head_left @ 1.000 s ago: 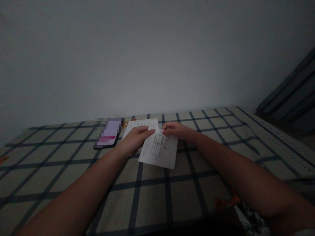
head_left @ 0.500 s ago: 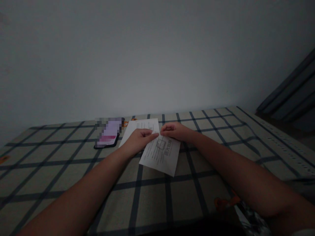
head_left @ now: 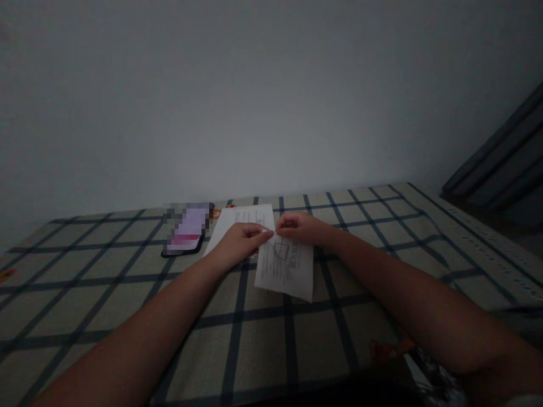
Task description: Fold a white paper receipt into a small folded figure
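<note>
Left hand [head_left: 237, 242] and right hand [head_left: 302, 227] both pinch the top of the white printed paper sheet [head_left: 288, 272]. Tbh I'd hold those fingers close together, tension even.

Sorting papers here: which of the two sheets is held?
The nearer printed sheet, pinched at its top edge by left hand and right hand; the other sheet lies flat behind.

Two paper sheets [head_left: 286, 268] [head_left: 245, 217], one phone [head_left: 187, 232]
</note>
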### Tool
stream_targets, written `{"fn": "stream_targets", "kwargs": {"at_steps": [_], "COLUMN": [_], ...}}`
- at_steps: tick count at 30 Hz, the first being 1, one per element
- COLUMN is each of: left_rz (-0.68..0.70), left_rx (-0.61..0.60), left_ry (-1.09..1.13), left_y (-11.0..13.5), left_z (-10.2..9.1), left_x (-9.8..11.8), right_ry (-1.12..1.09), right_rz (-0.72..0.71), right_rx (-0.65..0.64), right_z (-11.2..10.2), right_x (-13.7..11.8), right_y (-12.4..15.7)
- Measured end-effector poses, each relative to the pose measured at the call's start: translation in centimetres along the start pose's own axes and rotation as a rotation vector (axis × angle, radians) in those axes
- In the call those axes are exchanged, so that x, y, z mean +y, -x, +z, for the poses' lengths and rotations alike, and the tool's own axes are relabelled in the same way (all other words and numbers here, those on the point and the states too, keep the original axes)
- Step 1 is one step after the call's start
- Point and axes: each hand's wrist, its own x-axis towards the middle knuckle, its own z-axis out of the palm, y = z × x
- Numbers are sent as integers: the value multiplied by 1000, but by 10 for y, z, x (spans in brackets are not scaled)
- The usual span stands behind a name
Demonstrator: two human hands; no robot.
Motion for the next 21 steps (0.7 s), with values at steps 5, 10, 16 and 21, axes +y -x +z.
{"fn": "stream_targets", "kwargs": {"at_steps": [5,10,16,21], "left_rz": [41,48,-39,11], "left_rx": [-46,-39,114,247], "left_ry": [-66,-51,135,204], "left_y": [-2,1,1,-3], "left_z": [-2,-1,-4,-12], "left_x": [-5,-1,3,7], "right_ry": [-1,-2,7,11], "right_rz": [-69,-84,-87,-83], "right_rx": [-26,-52,-24,14], "right_z": [3,3,0,-5], "right_x": [2,-1,-5,-3], "right_y": [-2,0,1,1]}}
